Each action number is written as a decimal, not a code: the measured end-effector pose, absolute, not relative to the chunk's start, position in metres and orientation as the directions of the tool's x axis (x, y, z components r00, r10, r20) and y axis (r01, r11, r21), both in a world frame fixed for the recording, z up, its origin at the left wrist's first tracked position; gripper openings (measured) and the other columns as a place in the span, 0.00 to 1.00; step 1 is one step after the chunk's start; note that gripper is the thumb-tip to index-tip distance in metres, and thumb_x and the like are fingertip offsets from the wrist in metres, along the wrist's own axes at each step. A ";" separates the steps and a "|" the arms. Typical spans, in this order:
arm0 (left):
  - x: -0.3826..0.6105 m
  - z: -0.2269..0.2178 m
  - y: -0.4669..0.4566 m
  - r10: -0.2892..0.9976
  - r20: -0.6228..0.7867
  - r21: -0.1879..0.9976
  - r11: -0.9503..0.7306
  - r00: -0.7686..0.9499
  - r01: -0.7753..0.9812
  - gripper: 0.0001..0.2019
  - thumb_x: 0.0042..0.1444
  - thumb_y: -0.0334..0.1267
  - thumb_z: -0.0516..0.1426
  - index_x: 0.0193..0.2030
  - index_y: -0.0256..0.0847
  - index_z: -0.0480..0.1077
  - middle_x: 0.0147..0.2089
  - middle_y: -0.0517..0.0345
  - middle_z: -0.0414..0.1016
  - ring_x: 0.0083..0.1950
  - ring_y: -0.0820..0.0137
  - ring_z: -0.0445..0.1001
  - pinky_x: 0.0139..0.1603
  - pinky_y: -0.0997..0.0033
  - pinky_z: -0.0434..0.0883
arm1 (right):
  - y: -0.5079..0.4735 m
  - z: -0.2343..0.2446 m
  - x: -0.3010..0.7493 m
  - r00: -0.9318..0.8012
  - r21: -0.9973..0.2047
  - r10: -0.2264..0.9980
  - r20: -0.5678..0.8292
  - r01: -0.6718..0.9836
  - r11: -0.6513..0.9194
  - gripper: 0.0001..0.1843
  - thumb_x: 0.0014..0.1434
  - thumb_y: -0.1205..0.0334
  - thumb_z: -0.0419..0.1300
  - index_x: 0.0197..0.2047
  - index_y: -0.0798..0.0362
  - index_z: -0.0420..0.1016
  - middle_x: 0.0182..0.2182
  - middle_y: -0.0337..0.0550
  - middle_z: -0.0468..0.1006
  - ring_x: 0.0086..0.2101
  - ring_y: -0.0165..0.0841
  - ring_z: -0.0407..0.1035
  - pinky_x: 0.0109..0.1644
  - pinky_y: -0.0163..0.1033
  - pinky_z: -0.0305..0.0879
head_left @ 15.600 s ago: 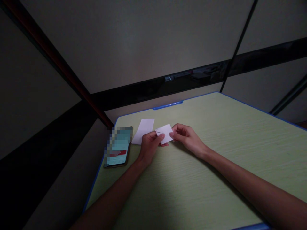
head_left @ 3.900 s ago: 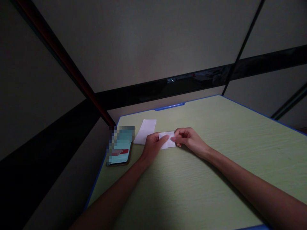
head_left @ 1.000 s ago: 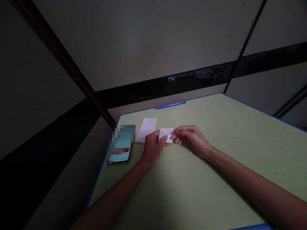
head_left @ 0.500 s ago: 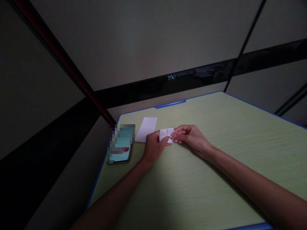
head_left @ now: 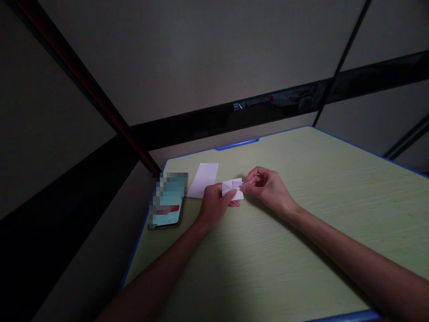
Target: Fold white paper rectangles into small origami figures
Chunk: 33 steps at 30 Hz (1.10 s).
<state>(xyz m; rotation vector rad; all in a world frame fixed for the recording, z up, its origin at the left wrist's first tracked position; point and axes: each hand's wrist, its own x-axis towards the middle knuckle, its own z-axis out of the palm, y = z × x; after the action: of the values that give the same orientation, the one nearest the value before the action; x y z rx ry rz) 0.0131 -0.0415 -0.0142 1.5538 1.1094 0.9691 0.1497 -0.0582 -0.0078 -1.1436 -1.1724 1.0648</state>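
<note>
Head view, folded white paper [head_left: 229,185], held between both hands [head_left: 214,203] [head_left: 270,190]

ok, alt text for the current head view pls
The left hand holds a small folded white paper, the right hand at its right edge, over a pale green table. To the left lie a white sheet and a lit phone, partly pixelated.

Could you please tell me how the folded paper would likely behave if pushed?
The folded paper is probably light, since it looks small and thin. Its overlapping layers likely make it stiffer than one sheet. The creased flaps might spring open if released.
</note>
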 end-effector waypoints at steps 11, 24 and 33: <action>0.007 -0.011 -0.038 0.903 -0.072 0.996 0.040 0.423 0.083 0.06 0.41 0.33 0.57 0.24 0.29 0.68 0.17 0.57 0.71 0.18 0.76 0.69 0.20 0.79 0.66 | -0.057 -0.015 0.154 0.096 -0.937 0.942 0.323 0.172 0.304 0.11 0.41 0.68 0.58 0.24 0.53 0.56 0.20 0.35 0.65 0.22 0.25 0.61 0.25 0.33 0.58; 0.004 -0.017 -0.033 0.869 -0.094 0.992 0.121 0.485 -0.024 0.10 0.40 0.36 0.57 0.27 0.29 0.69 0.18 0.56 0.71 0.17 0.76 0.67 0.20 0.78 0.64 | -0.058 -0.014 0.151 0.052 -0.937 0.937 0.346 0.067 0.343 0.14 0.42 0.70 0.57 0.23 0.52 0.52 0.19 0.34 0.66 0.20 0.23 0.59 0.24 0.32 0.57; 0.004 -0.017 -0.034 0.843 -0.125 0.984 0.173 0.523 -0.044 0.09 0.41 0.35 0.54 0.26 0.29 0.68 0.20 0.52 0.73 0.18 0.74 0.69 0.22 0.75 0.66 | -0.059 -0.015 0.150 0.079 -0.934 0.932 0.354 0.085 0.347 0.13 0.42 0.69 0.58 0.22 0.52 0.52 0.19 0.34 0.67 0.20 0.23 0.60 0.24 0.32 0.58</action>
<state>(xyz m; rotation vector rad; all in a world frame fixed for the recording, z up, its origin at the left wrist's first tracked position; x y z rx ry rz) 0.0042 -0.0339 -0.0169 1.2435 0.8135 0.7391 0.1502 -0.0589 -0.0145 -1.0318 -1.3400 0.8421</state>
